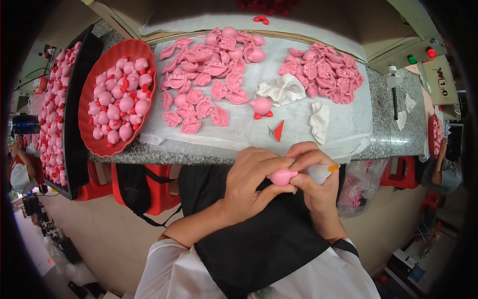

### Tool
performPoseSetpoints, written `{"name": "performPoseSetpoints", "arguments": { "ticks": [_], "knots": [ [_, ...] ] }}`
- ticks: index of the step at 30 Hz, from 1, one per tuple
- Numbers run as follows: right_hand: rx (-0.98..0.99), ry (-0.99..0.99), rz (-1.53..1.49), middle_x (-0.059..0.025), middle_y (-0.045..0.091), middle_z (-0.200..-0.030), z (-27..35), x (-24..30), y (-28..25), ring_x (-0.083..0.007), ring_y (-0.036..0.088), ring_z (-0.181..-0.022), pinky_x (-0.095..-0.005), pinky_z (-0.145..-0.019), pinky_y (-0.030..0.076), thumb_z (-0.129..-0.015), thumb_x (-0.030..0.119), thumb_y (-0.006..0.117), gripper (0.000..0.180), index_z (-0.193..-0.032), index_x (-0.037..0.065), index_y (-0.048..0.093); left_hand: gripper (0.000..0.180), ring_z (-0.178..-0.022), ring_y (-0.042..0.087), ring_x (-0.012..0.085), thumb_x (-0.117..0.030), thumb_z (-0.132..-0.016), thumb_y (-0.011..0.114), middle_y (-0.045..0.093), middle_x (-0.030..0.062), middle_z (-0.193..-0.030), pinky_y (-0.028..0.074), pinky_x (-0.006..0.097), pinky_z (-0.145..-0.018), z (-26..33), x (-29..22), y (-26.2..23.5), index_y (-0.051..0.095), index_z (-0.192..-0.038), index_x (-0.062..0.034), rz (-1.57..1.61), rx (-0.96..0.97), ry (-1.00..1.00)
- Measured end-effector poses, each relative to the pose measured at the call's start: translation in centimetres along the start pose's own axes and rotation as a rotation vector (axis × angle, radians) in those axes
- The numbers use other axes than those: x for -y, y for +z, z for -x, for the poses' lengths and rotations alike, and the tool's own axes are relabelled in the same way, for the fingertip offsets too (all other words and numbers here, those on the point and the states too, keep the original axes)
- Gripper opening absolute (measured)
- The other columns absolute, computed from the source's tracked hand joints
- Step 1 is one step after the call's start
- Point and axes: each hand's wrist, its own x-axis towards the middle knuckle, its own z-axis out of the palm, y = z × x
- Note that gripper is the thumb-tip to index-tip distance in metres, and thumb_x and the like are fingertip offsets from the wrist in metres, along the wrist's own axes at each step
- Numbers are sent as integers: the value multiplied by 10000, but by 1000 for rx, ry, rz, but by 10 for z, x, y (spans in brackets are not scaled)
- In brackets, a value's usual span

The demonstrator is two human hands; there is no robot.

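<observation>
Pressure could squirt the small pink piece (282, 177) loose, since the left hand (251, 178) pinches it at its nine o'clock while the right hand (318, 187) steadies its three o'clock and also clasps a white bottle (317, 173). Held beyond the counter (386, 122), at the white sheet's (239, 125) six o'clock, it could drop onto the black apron (259, 246); an overtight clasp might make the bottle leak.

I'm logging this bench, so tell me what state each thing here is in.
Left hand: closed on pink piece
Right hand: closed on bottle, touching pink piece
Pink piece: held in both hands
Bottle: held, orange tip pointing right
Bowl: filled
Tray: filled
Shells: loosely piled
Tissues: crumpled
</observation>
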Motion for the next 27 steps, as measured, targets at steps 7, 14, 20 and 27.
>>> {"name": "performPoseSetpoints", "arguments": {
  "ticks": [7, 14, 20, 27],
  "knots": [
    [-58, 107, -535, -145, 455, -1002, 1, -17, 15, -140, 496, -700, -223, -458, 402, -719, 77, 575, 150, -827, 37, 479, 315, -811, 488, 202, -110, -702, 617, 456, 146, -951, 394, 295, -685, 5, 1, 4, 482, -962, 4, 390, -107, -58],
    [-23, 161, -889, -65, 474, -998, 3, -37, 17, -144, 492, -676, -217, -435, 381, -724, 85, 577, 183, -843, 100, 438, 226, -789, 502, 177, -64, -744, 562, 432, 148, -966, 404, 289, -731, 7, -9, 1, 516, -948, 21, 470, -118, -189],
    [-72, 148, -863, -38, 491, -955, 4, -42, 21, -135, 485, -671, -216, -451, 385, -718, 67, 577, 181, -830, 95, 437, 199, -774, 496, 153, -70, -746, 558, 484, 95, -868, 379, 273, -752, 4, -4, -2, 523, -925, 9, 266, -149, -38],
    [-89, -75, 257, -68, 514, -879, -11, -17, 13, -74, 473, -642, -194, -506, 394, -669, 46, 632, 322, -948, 17, 474, 171, -682, 494, 81, -41, -736, 556, 532, 57, -768, 387, 211, -632, -1, 3, -4, 518, -894, 10, 452, -207, -390]
  ]
}}
